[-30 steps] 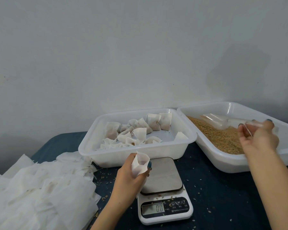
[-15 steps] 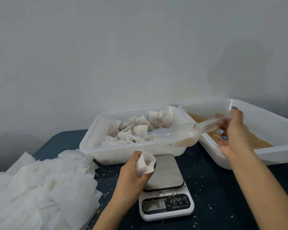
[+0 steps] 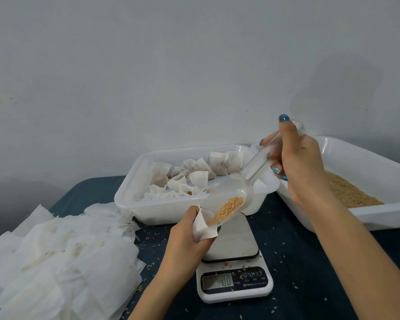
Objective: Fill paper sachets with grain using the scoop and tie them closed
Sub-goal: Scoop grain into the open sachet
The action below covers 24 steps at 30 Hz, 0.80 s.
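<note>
Right hand [image 3: 303,162] tilts scoop [image 3: 231,199] into sachet [image 3: 203,227] held by left hand [image 3: 185,241].

1. Held a clear plastic scoop [image 3: 226,197] tilted steeply, handle up, lip at the open mouth of a sachet [image 3: 203,228].
2. Carried a small heap of tan grain [image 3: 229,210] near that lower lip.
3. Gripped the white paper sachet upright, mouth spread open, just under the scoop.

Grain tray [image 3: 356,158] cut off at right edge; empty-sachet pile [image 3: 56,262] cut off left; scale [image 3: 234,250] labels unreadable
</note>
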Each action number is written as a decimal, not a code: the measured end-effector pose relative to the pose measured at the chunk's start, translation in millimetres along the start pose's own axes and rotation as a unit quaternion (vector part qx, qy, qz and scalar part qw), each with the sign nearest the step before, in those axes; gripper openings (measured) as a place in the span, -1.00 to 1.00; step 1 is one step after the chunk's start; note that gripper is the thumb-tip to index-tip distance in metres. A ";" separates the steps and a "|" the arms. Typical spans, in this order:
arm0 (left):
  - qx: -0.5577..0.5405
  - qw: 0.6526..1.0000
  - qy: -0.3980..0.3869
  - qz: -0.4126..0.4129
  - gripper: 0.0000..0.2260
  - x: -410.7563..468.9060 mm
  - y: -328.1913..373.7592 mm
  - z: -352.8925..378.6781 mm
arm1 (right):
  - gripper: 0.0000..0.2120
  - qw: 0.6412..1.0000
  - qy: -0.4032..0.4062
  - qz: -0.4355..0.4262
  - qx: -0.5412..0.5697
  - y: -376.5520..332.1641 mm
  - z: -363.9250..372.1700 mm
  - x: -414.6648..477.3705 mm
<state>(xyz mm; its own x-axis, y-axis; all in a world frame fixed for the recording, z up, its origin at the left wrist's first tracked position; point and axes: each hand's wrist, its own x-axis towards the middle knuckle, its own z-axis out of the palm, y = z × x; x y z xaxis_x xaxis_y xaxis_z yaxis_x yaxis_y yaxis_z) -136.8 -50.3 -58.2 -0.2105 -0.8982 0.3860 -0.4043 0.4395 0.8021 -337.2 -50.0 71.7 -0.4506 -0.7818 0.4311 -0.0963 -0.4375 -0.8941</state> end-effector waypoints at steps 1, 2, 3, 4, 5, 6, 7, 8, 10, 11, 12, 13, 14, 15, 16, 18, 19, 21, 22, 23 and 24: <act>-0.008 1.000 -0.001 -0.003 -0.83 0.1 1.0 -0.4 | -0.41 1.000 -0.011 -0.017 -0.004 -4.0 2.6 -0.4; -0.012 1.000 -0.001 -0.006 -0.83 0.2 2.0 -0.9 | -0.41 0.999 -0.019 -0.033 -0.009 -7.5 4.7 -0.6; -0.015 1.000 -0.001 -0.009 -0.82 0.2 3.1 -1.2 | -0.41 0.999 -0.021 -0.045 -0.013 -10.4 6.1 -0.5; -0.018 1.000 0.000 -0.010 -0.81 -0.1 4.0 -1.4 | -0.41 0.998 -0.021 -0.052 -0.014 -12.7 7.1 -0.3; -0.024 1.000 0.003 -0.011 -0.81 -0.3 4.9 -1.5 | -0.43 0.998 -0.018 -0.055 -0.012 -14.3 7.3 -0.1; -0.031 0.999 0.007 -0.014 -0.81 -0.4 5.3 -1.7 | -0.43 0.998 -0.013 -0.053 -0.007 -14.7 6.9 0.1; -0.039 0.999 0.010 -0.017 -0.81 -0.4 6.0 -1.9 | -0.43 0.999 -0.008 -0.048 -0.003 -14.2 6.0 0.2; -0.045 0.999 0.012 -0.018 -0.82 -0.5 6.7 -2.1 | -0.43 0.999 -0.002 -0.040 -0.001 -12.8 4.2 0.2; -0.054 0.998 0.012 -0.017 -0.87 -1.0 8.5 -2.3 | -0.45 1.000 0.016 -0.014 0.005 -7.8 -1.0 -0.3; -0.058 0.998 0.012 -0.018 -0.88 -1.1 9.6 -2.5 | -0.48 0.999 0.028 0.006 0.016 -3.9 -4.4 -0.7; -0.063 0.998 0.012 -0.018 -0.87 -1.3 10.3 -2.6 | -0.50 0.998 0.044 0.033 0.035 1.2 -8.7 -1.4; -0.069 0.997 0.011 -0.019 -0.86 -1.4 11.1 -2.6 | -0.52 0.994 0.062 0.065 0.060 6.9 -13.3 -2.0; -0.076 0.997 0.011 -0.021 -0.84 -1.4 11.8 -2.6 | -0.54 0.988 0.081 0.100 0.089 13.2 -18.2 -3.2; -0.082 0.996 0.010 -0.023 -0.82 -1.5 12.4 -2.6 | -0.56 0.979 0.097 0.134 0.118 20.0 -23.3 -4.2; -0.087 0.996 0.011 -0.025 -0.81 -1.9 12.6 -2.7 | -0.58 0.969 0.110 0.163 0.148 26.3 -28.5 -5.5; -0.099 0.995 0.014 -0.030 -0.83 -2.0 12.6 -3.0 | -0.65 0.944 0.137 0.208 0.215 36.6 -38.8 -7.3; -0.106 0.994 0.015 -0.033 -0.85 -1.9 12.6 -3.1 | -0.68 0.930 0.151 0.222 0.251 40.4 -43.8 -7.6; -0.117 0.992 0.017 -0.037 -0.87 -1.3 12.4 -3.3 | -0.72 0.904 0.179 0.231 0.312 44.4 -54.0 -7.7; -0.117 0.992 0.018 -0.036 -0.88 -0.9 12.2 -3.4 | -0.74 0.893 0.192 0.226 0.340 44.6 -58.7 -7.4; -0.118 0.992 0.019 -0.035 -0.90 -0.4 11.7 -3.5 | -0.78 0.882 0.201 0.216 0.367 43.9 -62.6 -6.6; -0.119 0.992 0.020 -0.033 -0.93 -0.1 10.6 -3.2 | -0.82 0.874 0.206 0.204 0.391 42.8 -66.2 -5.3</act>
<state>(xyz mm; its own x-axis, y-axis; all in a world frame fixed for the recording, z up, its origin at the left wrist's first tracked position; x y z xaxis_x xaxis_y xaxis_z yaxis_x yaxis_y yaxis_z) -138.2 -45.6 -48.3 -0.1525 -0.9269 0.3428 -0.1935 0.3682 0.9094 -397.7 -35.1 23.0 -0.6030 -0.7874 -0.1280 0.7092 -0.4557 -0.5379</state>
